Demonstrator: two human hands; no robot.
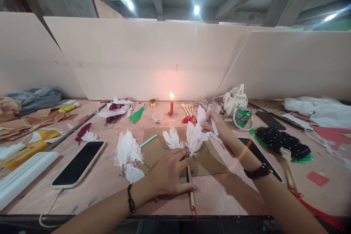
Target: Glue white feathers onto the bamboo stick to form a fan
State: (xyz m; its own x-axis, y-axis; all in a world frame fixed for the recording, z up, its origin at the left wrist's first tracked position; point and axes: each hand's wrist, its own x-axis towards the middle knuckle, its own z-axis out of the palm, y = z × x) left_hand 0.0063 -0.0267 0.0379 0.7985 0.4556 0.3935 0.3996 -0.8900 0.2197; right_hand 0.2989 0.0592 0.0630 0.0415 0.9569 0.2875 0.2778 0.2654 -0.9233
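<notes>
My left hand (pixel 171 170) rests over the cardboard, with fingers and thumb pressed on the wooden handle (pixel 189 179) of a fan. White feathers (pixel 193 137) spread from the handle's far end, and a red cord hangs from its near end. My right hand (pixel 215 122) pinches a white feather (pixel 202 116) beside the fan's top right. A narrow white strip (pixel 214 126) hangs at that hand; whether the fingers grip it too is unclear. Under the fan lies a brown cardboard sheet (pixel 214 162). A pile of loose white feathers (pixel 127 150) sits left of my left hand.
A lit red candle (pixel 171 106) stands upright behind the cardboard. A phone (pixel 79 164) lies at left, with a cable. To the right are a green can (pixel 242 117), a white bag (pixel 235 98) and a black feather fan (pixel 282 142). White boards (pixel 153 55) close off the back.
</notes>
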